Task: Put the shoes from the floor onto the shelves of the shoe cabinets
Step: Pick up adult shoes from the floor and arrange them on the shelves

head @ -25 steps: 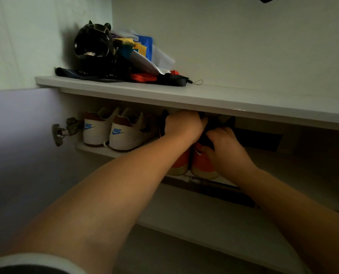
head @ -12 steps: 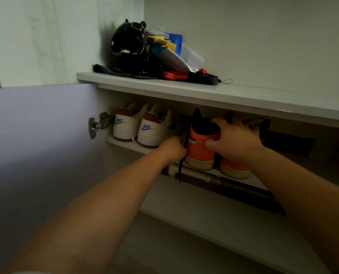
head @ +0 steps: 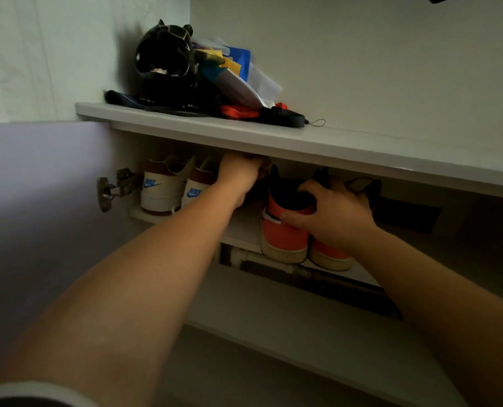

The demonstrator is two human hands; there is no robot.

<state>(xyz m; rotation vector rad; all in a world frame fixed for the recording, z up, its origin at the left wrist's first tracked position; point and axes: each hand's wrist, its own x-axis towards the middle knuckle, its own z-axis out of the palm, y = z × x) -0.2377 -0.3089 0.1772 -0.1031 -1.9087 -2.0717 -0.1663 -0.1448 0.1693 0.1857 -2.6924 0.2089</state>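
Presently, entries run largest to smallest.

Cabinet top (head: 361, 148): long white board overhanging the shoe shelf; low clearance beneath it, so I judge tall collars must slide in level, not tipped up.

Open door (head: 39, 186): pale panel at far left, swung clear, with a metal hinge (head: 112, 188) at its inner edge.

Shoe shelf (head: 241, 227): narrow white ledge; both pairs stand on it, heels toward me.

Clutter heap (head: 215, 80): black helmet-like object, papers and straps piled on the cabinet top at left. Not in the path.

Orange high-tops (head: 285, 233): right of centre on the shelf, heels jutting slightly past the near edge. Judgement: push them farther in, squarely, both together, so neither tips off.

White sneakers (head: 162, 195): far left of the shelf, just beside my left arm. Judgement: keep the elbow from nudging them.

Right hand (head: 335, 215): curled over the collars of the orange pair, thumb pressed on the left shoe's heel, fingers in its opening.

Left hand (head: 240, 174): reaching deep under the top board, fingers curled; whether it holds anything I cannot tell.

Pipe (head: 262, 257): beneath the shelf, clear of the work.
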